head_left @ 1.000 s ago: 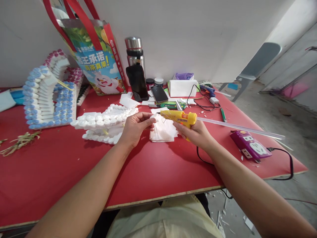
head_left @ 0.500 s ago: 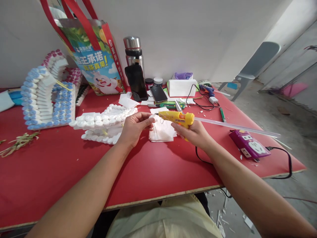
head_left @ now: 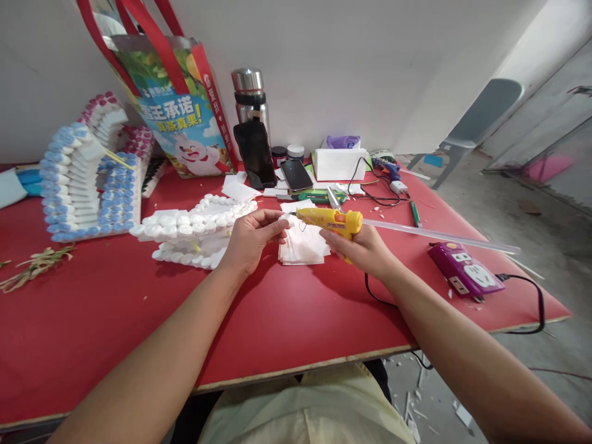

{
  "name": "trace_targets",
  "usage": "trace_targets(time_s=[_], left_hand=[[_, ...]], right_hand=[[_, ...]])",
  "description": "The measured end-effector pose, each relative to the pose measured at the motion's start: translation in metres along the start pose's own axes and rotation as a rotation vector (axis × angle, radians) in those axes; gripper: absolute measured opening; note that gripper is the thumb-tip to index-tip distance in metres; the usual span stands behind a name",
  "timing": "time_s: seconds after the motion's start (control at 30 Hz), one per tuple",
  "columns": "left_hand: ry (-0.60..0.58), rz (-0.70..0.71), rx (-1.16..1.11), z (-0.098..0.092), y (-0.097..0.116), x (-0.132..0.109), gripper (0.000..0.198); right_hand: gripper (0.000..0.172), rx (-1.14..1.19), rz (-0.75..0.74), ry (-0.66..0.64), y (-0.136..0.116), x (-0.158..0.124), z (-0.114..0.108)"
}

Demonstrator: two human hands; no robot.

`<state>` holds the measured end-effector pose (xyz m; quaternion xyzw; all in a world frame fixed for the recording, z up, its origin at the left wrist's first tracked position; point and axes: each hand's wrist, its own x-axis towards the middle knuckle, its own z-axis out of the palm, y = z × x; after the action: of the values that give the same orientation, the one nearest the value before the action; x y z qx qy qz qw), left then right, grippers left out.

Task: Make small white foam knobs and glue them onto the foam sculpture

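My right hand (head_left: 363,246) grips a yellow hot glue gun (head_left: 326,217), with a long clear glue stick (head_left: 439,233) poking out of its back. The nozzle points left at a small white paper piece (head_left: 287,218) pinched in the fingers of my left hand (head_left: 252,237); the fingers hide part of it, and I cannot tell whether the nozzle touches it. Beneath lies a stack of white paper sheets (head_left: 303,250). A white model made of rolled paper rosettes (head_left: 185,223) stands just left of my left hand, partly hidden by it.
Blue and white rosette models (head_left: 69,179) stand at the left beside a printed bag (head_left: 185,117). Behind are a steel flask (head_left: 250,92), phones (head_left: 296,174) and a green cutter (head_left: 319,196). A purple power socket (head_left: 465,271) sits right on the red table (head_left: 277,333).
The glue stick's rear end has shifted slightly to the left. Both hands otherwise keep their places.
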<state>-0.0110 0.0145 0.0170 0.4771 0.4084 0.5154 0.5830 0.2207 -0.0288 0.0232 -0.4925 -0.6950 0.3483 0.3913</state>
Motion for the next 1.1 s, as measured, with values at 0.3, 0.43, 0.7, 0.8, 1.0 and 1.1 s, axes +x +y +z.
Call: trace_targets(time_s=[0.3,0.43,0.7,0.8,1.0,1.1], left_hand=[[-0.012,0.009,-0.024,-0.0026,-0.0026,0.0020,0.033],[-0.008,0.007,-0.027,-0.0020,-0.0010,0.0012,0.033],[-0.011,0.037,0.023,0.0012,0.0003,-0.0013,0.039],[-0.009,0.070,0.034,0.0017,-0.0010,-0.0017,0.037],[0.002,0.079,0.046,0.0016,-0.0005,-0.0011,0.035],[-0.001,0.075,0.048,0.0016,-0.0003,-0.0010,0.036]], right_hand=[[0.043,0.003,-0.024,-0.013,-0.0016,0.0006,0.0001],[0.049,0.000,0.010,0.010,-0.0021,0.0003,-0.0007],[0.040,0.021,-0.087,-0.037,-0.0025,-0.0007,0.0022],[0.042,-0.015,-0.096,-0.017,-0.0013,0.0000,0.0021],[0.040,-0.043,-0.115,0.006,-0.0021,0.0006,0.0012],[0.042,-0.039,-0.121,-0.005,-0.0018,-0.0002,0.0018]])
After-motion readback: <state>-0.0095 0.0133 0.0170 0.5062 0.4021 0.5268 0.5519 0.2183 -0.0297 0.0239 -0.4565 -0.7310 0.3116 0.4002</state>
